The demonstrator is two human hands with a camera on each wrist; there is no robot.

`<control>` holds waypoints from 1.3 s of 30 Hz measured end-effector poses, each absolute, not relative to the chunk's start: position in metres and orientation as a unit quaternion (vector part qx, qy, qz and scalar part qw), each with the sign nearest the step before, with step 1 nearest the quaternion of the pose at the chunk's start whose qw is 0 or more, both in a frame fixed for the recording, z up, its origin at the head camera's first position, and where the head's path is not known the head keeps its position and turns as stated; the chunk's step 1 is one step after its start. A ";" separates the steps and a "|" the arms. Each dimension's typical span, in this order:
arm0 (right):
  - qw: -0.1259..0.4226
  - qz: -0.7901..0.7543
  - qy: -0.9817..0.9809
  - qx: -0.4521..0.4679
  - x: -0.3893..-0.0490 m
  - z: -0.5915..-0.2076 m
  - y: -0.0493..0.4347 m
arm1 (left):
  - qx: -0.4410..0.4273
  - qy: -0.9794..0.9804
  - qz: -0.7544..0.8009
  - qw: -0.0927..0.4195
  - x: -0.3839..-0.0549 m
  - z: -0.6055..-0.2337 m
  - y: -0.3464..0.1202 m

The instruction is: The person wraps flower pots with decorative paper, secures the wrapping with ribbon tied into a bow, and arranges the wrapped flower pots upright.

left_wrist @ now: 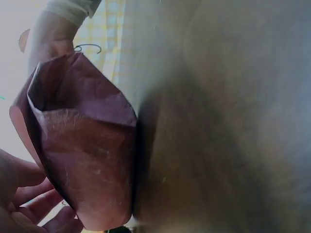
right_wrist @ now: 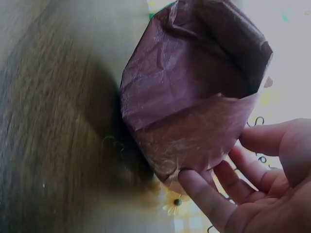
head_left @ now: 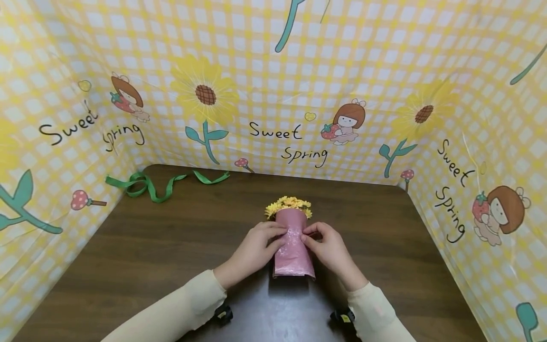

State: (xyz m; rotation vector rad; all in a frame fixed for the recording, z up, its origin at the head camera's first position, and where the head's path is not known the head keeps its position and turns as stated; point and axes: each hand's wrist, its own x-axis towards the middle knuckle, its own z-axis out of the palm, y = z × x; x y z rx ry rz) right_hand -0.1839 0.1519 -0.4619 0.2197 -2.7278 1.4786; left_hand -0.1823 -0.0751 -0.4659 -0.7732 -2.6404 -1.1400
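On the brown table (head_left: 192, 256) lies pink paper (head_left: 295, 259), yellow flowers (head_left: 295, 203) poking out its far end. The left hand (head_left: 259, 241) and right hand (head_left: 331, 244) pinch its skinny middle, one each side. This looks like the wrapping step; next probably needs a snug hold, maybe the green ribbon (head_left: 169, 187). Both wrist views show the paper's hollow inside; the head view doesn't.

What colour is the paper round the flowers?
The paper is pink; the head view shows it best.

Left hand (head_left: 256, 244) and right hand (head_left: 332, 247) hold opposite sides of a pink wrapper (head_left: 294, 251); yellow flowers (head_left: 288, 203) show toward the desk's (head_left: 363, 204) far edge. Green ribbon (head_left: 160, 198) lies looped at the far left corner.
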 end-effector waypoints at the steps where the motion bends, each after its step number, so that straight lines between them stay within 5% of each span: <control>1: 0.017 0.472 -0.879 0.070 -0.183 -0.461 0.151 | -0.257 -0.882 -0.387 0.081 -0.180 -0.467 -0.075; 10: 0.064 0.351 -0.928 0.111 -0.172 -0.450 0.135 | -0.214 -0.876 -0.426 0.074 -0.171 -0.473 -0.076; 17: 0.194 0.192 -0.902 0.333 -0.174 -0.447 0.126 | -0.205 -0.867 -0.450 0.057 -0.170 -0.476 -0.077; 32: 0.185 0.169 -0.889 0.382 -0.177 -0.443 0.116 | -0.234 -0.909 -0.337 0.070 -0.173 -0.468 -0.087; 39: 0.201 0.155 -0.883 0.395 -0.177 -0.447 0.115 | -0.255 -0.932 -0.258 -0.018 -0.207 -0.435 -0.105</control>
